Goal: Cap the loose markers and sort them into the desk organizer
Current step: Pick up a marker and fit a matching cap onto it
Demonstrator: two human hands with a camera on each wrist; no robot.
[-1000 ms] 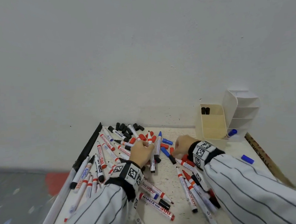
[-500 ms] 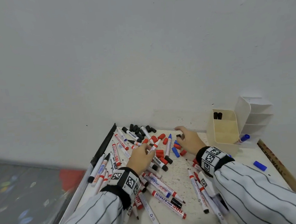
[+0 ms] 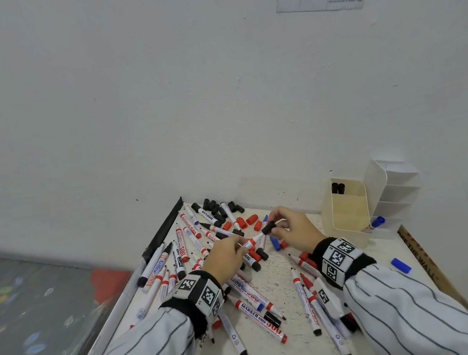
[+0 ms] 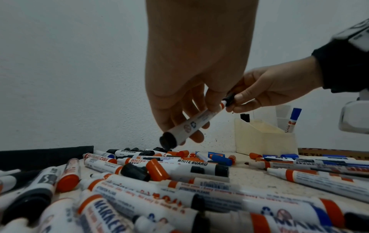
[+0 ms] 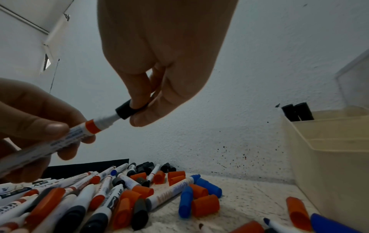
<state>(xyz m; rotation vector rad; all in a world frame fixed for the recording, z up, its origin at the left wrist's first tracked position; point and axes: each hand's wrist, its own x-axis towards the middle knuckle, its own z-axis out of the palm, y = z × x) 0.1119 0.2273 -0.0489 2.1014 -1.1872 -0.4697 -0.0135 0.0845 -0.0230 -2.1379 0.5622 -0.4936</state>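
Note:
My left hand [image 3: 227, 256] grips a white marker [image 3: 250, 242] with an orange band and a black end, lifted above the pile [image 4: 196, 124]. My right hand [image 3: 289, 229] pinches a black cap [image 3: 268, 227] between thumb and fingers, and the cap's mouth sits over the marker's tip [image 5: 125, 111]. The cream desk organizer [image 3: 349, 219] stands at the back right, with two black-capped markers [image 3: 338, 188] in its tall bin and a blue-capped marker [image 3: 374, 223] in a white side compartment.
Several loose markers and red, black and blue caps [image 3: 247, 222] litter the table [image 3: 278, 279]. A blue cap [image 3: 401, 265] lies alone at the right. The wall runs close behind. A black strip [image 3: 164, 229] edges the table's left side.
Both hands rose off the pile. The left hand lifted a marker, the right hand picked a black cap from the back of the table and brought it to the marker's tip.

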